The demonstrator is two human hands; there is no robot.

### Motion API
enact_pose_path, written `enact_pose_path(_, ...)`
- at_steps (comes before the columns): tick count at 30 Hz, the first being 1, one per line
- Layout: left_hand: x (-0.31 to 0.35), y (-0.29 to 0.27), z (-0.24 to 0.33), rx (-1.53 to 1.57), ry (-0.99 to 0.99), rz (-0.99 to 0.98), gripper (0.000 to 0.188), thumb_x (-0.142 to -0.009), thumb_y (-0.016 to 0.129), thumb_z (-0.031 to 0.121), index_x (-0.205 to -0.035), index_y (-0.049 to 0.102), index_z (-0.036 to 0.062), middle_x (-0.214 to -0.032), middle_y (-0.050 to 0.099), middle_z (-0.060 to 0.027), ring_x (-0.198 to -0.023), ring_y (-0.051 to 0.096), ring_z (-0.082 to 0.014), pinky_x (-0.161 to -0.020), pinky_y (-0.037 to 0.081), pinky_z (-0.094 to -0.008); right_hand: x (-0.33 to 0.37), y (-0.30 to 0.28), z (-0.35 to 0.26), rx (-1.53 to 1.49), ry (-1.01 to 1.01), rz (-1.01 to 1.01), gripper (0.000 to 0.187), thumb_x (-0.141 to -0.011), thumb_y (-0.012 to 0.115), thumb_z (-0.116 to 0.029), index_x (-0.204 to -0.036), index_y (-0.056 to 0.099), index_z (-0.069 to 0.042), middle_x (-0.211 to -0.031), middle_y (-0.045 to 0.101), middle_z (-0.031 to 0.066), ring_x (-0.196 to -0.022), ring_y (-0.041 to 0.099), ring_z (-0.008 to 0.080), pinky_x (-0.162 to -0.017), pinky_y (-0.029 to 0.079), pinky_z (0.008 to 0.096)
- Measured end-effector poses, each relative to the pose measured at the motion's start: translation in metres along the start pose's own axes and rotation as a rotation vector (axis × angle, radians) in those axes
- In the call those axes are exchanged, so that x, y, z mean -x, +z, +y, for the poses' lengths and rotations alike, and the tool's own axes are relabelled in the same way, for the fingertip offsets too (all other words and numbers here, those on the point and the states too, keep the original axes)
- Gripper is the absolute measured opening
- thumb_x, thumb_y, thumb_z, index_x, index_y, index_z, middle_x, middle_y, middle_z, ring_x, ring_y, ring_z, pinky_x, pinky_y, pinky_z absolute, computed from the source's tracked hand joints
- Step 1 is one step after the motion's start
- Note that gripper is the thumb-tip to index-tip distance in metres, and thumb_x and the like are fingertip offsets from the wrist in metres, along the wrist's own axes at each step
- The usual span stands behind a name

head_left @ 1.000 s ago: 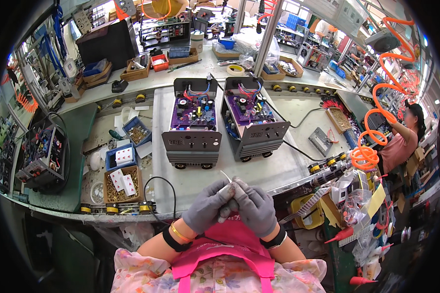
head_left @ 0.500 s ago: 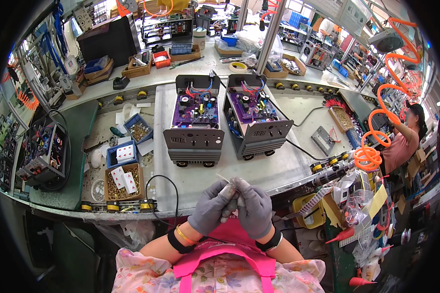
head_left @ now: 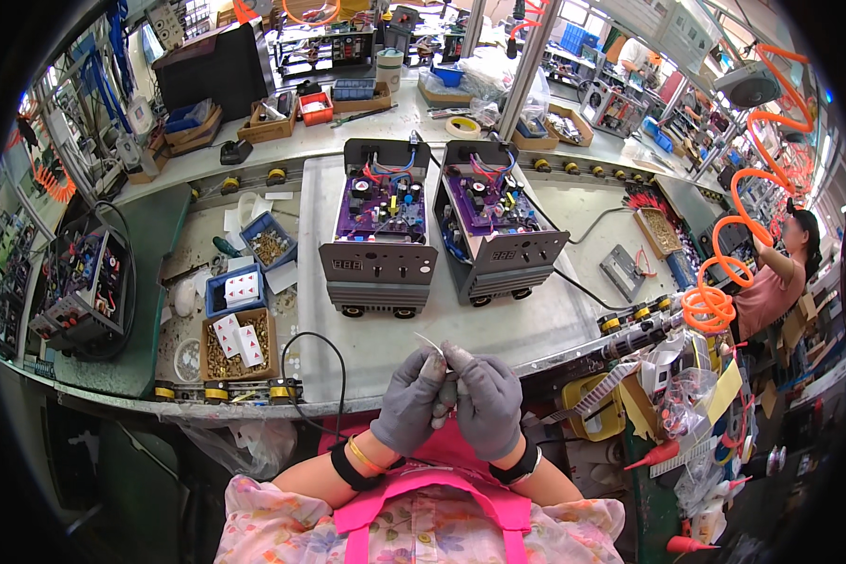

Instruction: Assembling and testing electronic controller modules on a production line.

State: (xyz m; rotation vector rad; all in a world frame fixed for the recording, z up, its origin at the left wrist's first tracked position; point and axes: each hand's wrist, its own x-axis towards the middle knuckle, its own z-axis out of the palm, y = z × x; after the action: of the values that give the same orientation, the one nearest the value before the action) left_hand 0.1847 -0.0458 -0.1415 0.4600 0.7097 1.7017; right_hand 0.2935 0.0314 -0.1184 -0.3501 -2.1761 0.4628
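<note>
My two grey-gloved hands meet in front of my chest, over the front edge of the bench. A thin white strip sticks up from the pinched fingertips of my left hand. Close against it, my right hand has its thumb and fingers pressed together; whatever they hold is hidden. Beyond the hands stand two open-topped grey electronic units, a left unit and a right unit. Each has a purple circuit board and coloured wires inside, plus a small display on its front panel.
To the left sit a cardboard box of brass parts, a blue bin with white labels, and another blue bin. A black cable loops over the bench edge. An orange coiled hose hangs at right, near a person.
More of the white strip shows above my fingertips, and it now looks wider and bent. My hands stay together in nearly the same place. The view has shifted slightly.
</note>
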Motion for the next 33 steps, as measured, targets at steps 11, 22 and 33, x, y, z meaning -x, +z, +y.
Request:
enact_pose_path(11,0.003,-0.006,0.005,-0.064,0.047,-0.045,0.021,-0.101,0.048,0.028,-0.098,0.055,0.0084,-0.066,0.055,-0.0015,-0.048,0.045,-0.0056,-0.041,0.036,-0.0175,0.000,0.005,0.000,-0.047,0.038,-0.034,0.042,-0.070,0.057,0.006,-0.111,0.060,0.004,-0.089,0.066,0.0149,-0.079,0.065,0.0318,-0.070,0.053,0.0386)
enact_pose_path(22,0.006,-0.020,0.025,-0.385,0.187,0.020,0.015,-0.093,0.057,0.015,-0.098,0.061,0.0017,-0.089,0.057,-0.0027,-0.082,0.054,-0.0082,-0.077,0.045,-0.0234,-0.007,0.006,0.000,-0.314,0.148,-0.100,0.033,-0.081,0.060,0.000,-0.114,0.062,0.003,-0.096,0.068,0.0147,-0.082,0.066,0.0281,-0.076,0.053,0.0355)
enact_pose_path(33,0.019,-0.064,0.064,0.228,0.530,0.060,0.006,-0.074,0.053,0.000,-0.077,0.058,0.0010,-0.143,0.044,-0.0132,-0.138,0.034,-0.0336,-0.115,0.026,-0.0446,0.010,0.055,0.065,-1.147,0.799,0.641,0.020,-0.095,0.054,-0.015,-0.101,0.061,0.002,-0.089,0.066,0.0085,-0.076,0.065,0.0180,-0.068,0.056,0.0321)
